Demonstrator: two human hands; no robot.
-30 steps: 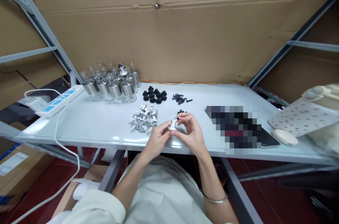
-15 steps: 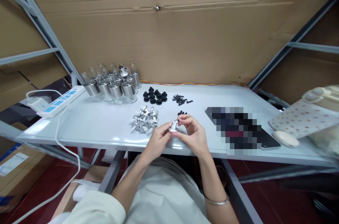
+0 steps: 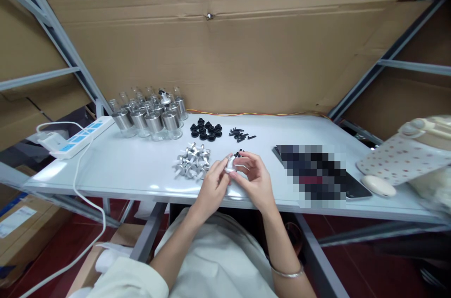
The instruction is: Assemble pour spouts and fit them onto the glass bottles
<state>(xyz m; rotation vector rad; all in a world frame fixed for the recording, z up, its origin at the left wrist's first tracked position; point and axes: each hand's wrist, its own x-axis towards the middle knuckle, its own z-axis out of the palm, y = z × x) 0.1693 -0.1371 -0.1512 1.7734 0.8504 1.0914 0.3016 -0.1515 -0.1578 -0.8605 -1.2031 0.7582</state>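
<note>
A small silver bottle spout is held just above the table's front edge, between both hands. My left hand is closed on its left side with thumb and fingers. My right hand pinches it from the right, thumb low and fingertips higher up. Fingers hide part of the spout. Left of the hands lies a pile of similar silver spouts. Just behind my right fingers, a few small black pieces are partly covered. Farther back are black stoppers and short black tubes.
Glass bottles with steel sleeves stand at the back left, one topped with a spout. A white power strip lies at the left edge. To the right are a dark flat device, a white oval case and a dotted container.
My right fingertips have shifted from the spout's black tip to its side. My left fingers have moved up around the spout, covering more of it. The camera view has tilted slightly.
</note>
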